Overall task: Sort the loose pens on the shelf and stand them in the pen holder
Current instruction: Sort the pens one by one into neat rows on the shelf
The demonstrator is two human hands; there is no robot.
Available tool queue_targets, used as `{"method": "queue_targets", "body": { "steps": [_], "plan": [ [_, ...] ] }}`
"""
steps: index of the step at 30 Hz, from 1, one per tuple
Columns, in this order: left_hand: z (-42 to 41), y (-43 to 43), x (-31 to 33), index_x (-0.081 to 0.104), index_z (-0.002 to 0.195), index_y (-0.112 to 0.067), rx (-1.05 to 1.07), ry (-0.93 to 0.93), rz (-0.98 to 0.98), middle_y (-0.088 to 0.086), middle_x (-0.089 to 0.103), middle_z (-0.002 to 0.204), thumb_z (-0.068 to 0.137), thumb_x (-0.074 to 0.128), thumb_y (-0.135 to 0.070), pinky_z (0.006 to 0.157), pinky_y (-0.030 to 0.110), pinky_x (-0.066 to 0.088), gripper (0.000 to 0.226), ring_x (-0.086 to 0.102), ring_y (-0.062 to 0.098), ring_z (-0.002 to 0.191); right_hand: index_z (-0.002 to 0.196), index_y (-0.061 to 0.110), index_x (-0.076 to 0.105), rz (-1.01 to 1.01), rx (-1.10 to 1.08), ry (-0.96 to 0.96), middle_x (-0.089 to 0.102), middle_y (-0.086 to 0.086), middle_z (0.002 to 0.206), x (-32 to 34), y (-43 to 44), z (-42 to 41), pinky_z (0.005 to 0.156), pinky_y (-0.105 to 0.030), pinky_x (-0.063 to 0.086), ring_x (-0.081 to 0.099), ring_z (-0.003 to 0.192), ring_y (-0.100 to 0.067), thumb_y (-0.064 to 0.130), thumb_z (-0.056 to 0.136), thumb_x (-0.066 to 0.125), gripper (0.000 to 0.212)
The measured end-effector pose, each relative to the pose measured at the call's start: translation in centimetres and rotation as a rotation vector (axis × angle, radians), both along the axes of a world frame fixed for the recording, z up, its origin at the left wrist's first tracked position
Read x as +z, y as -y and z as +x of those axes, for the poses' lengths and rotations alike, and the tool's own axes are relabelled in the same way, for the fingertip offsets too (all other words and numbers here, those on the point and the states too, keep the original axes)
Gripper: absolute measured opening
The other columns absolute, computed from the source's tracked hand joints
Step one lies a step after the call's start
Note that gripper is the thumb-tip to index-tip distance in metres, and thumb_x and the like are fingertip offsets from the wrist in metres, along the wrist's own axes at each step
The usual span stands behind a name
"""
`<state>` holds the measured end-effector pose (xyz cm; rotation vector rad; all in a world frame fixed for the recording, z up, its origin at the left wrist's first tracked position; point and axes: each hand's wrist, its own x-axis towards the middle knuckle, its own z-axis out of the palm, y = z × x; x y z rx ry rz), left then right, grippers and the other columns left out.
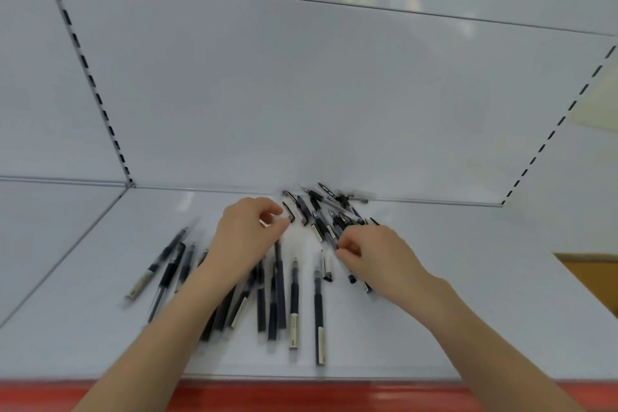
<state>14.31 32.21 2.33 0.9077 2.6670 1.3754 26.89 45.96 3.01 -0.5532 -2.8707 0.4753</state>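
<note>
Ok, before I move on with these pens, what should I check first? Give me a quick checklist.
1. Pen holder in sight: not ok, none shows in the head view.
2. Pens left to sort: ok, a front row and a heap by the back wall lie on the shelf.
3. Right hand has a hold: ok, its fingers curl round gripped pens at the heap's near edge.
4. Left hand free: cannot tell, its fingers are curled and blurred beside a pen.
5. Pens clear of the shelf's front lip: ok, none overhangs it.
</note>
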Motion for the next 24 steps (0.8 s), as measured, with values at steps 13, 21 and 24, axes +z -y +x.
{"method": "queue_targets", "body": {
  "steps": [13, 21, 24],
  "plan": [
    [0.0, 0.0, -0.3, 0.067, 0.100, -0.016, -0.127, -0.121, -0.171, -0.004, 0.056, 0.093, 0.085, 0.060, -0.025, 0.079, 0.021, 0.039, 0.018, 0.051, 0.010, 0.082, 0.091, 0.011, 0.064, -0.252, -0.109, 0.016, 0.064, -0.001, 0.084, 0.4, -1.0, -0.1, 0.069, -0.024, 0.046, 0.059, 0.078, -0.017, 0.015, 0.078, 0.059, 0.014],
    [3.6, -2.8, 0.0, 0.060, 0.113, -0.018, -0.484, -0.246, -0.495, -0.001, 0.055, 0.109, 0.082, 0.062, -0.041, 0.084, 0.026, 0.043, 0.039, 0.053, 0.015, 0.098, 0.084, 0.007, 0.064, -0.655, -0.178, -0.207, 0.059, 0.003, 0.058, 0.5, -1.9, 3.0, 0.053, -0.025, 0.044, 0.051, 0.051, -0.009, 0.003, 0.078, 0.058, 0.010],
    [3.6, -3.3, -0.3, 0.056, 0.119, -0.016, -0.505, -0.249, -0.581, 0.002, 0.050, 0.115, 0.081, 0.064, -0.040, 0.085, 0.030, 0.045, 0.046, 0.053, 0.019, 0.099, 0.079, 0.006, 0.061, -0.800, -0.199, -0.229, 0.060, -0.005, 0.060, 0.7, -2.0, 3.7, 0.047, -0.022, 0.044, 0.053, 0.050, -0.012, -0.002, 0.078, 0.058, 0.009]
  ]
}}
